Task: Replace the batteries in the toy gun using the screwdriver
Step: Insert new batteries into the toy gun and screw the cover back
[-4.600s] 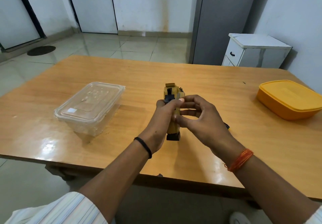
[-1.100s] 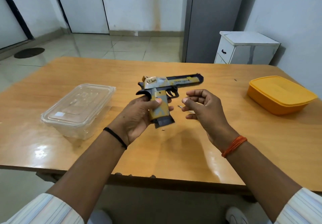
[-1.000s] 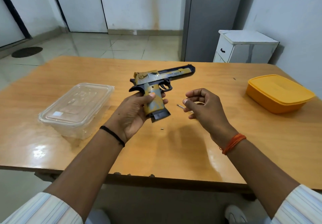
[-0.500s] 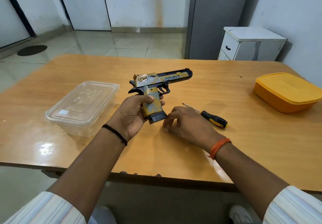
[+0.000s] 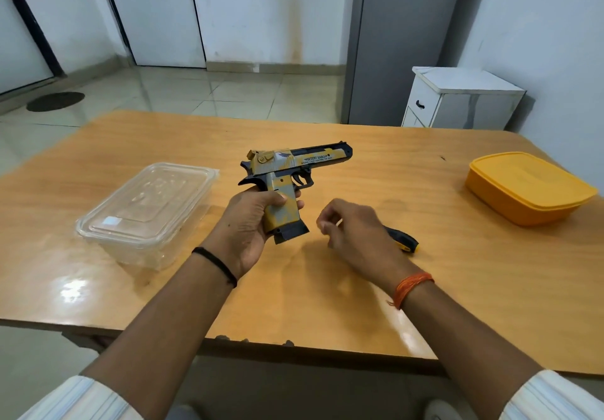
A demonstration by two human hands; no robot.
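My left hand [image 5: 251, 223] grips the handle of the yellow, grey and black toy gun [image 5: 294, 166]. It holds the gun upright above the wooden table [image 5: 327, 289], barrel pointing right. My right hand [image 5: 356, 233] hovers just right of the gun's black base, with thumb and fingertips pinched together. The tiny screw that lay on the table below the gun no longer shows there, and I cannot make it out in the pinch. The black-and-yellow screwdriver [image 5: 403, 241] lies on the table behind my right hand, its shaft hidden.
A clear lidded plastic box [image 5: 147, 210] stands at the left of the table. An orange lidded box [image 5: 526, 187] sits at the far right. A white cabinet [image 5: 457, 99] and a grey door stand beyond the table.
My right hand went down to the table by the gun's base where the tiny screw lay. It has now lifted with its fingertips pinched. The gun has stayed in my left hand.
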